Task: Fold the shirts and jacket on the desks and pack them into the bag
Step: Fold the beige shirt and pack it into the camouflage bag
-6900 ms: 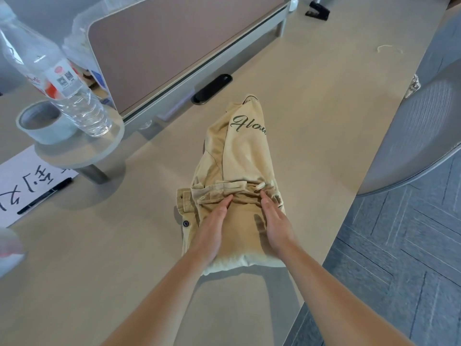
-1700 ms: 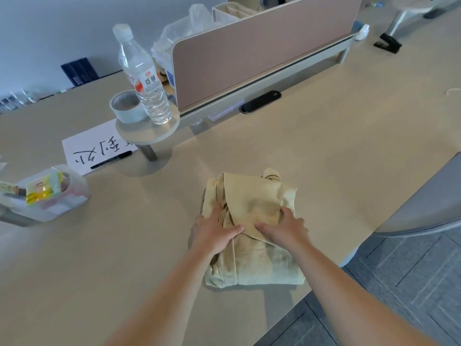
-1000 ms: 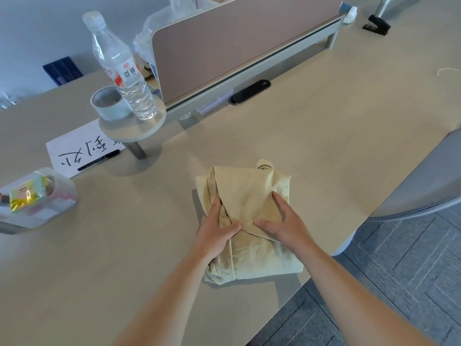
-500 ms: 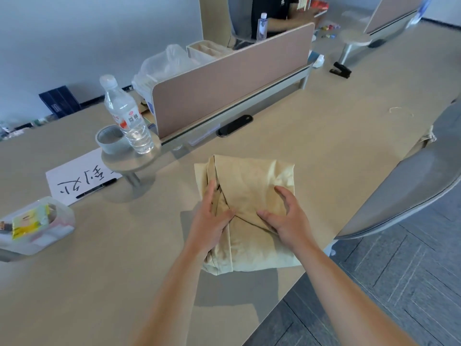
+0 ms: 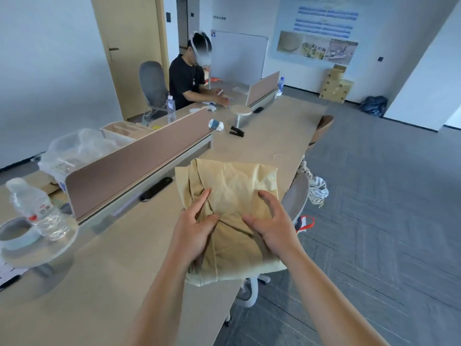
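At the far nine o'clock edge of the view, a grey ring-shaped tape roll (image 5: 17,233) sits on a small round grey shelf (image 5: 57,248). A clear plastic water bottle with a red-and-white label (image 5: 37,208) stands upright just beside it. Toward ten o'clock, a long pinkish-brown desk divider (image 5: 134,168) runs along the pale wooden desk (image 5: 87,295), with a black oval cable slot (image 5: 156,188) at its foot. Beyond the divider, at eleven o'clock, a seated person in a black T-shirt (image 5: 185,81) leans over the far desk.

At the centre, the beige folded jacket (image 5: 232,181) forms a squarish bundle over the desk's right edge, its near corner hanging out past the edge (whether it rests on the desk or is lifted clear cannot be told). The left hand (image 5: 194,228) holds the bundle's seven o'clock side. Its thumb and straight forefinger lie on top, and the other fingers disappear at the cloth's edge. The right hand (image 5: 273,226) grips the five o'clock side, fingers spread and bent like a claw, their tips and the thumb pressed into the fabric.

At three o'clock from the jacket, a grey office chair (image 5: 298,198) stands close to the desk, and a red strap (image 5: 306,222) shows just below its seat.
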